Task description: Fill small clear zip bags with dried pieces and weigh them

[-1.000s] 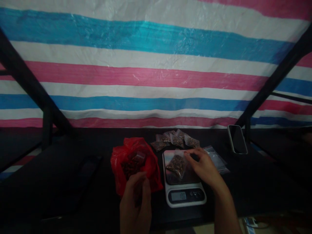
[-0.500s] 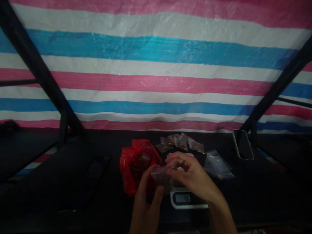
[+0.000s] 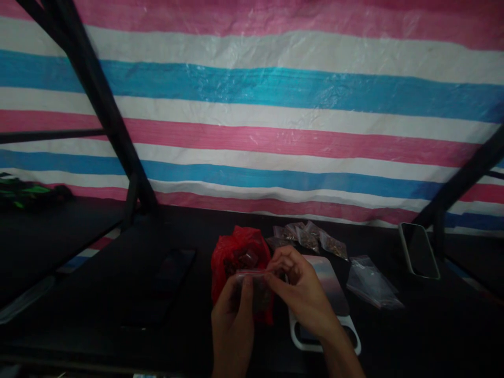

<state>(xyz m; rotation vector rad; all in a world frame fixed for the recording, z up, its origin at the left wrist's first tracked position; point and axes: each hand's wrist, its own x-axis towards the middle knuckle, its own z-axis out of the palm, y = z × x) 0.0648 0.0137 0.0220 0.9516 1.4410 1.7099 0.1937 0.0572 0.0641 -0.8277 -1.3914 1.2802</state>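
Note:
Between my two hands is a small clear zip bag point(image 3: 260, 295), its top edge running level from one hand to the other; what is inside is too dark to tell. My left hand point(image 3: 235, 315) pinches the left end of the bag's top between thumb and fingers. At the right end, my right hand point(image 3: 297, 286) grips the same edge with thumb and forefinger. Just behind them sits an open red plastic bag point(image 3: 224, 247) with dark brown bits and a small clear packet in it. Partly under my right forearm lies a white kitchen scale point(image 3: 328, 281) with a metal plate.
Several filled zip bags point(image 3: 307, 239) lie behind the scale. Flat clear bags point(image 3: 372, 283) rest to the right, near a phone point(image 3: 419, 250). A dark flat object point(image 3: 175, 268) lies left. Black frame bars point(image 3: 106, 113) rise before a striped sheet point(image 3: 275, 136).
The view has swung left, so things on the table appear farther right. My fingers have come together along the zip bag's top edge, and the scale's plate now shows more.

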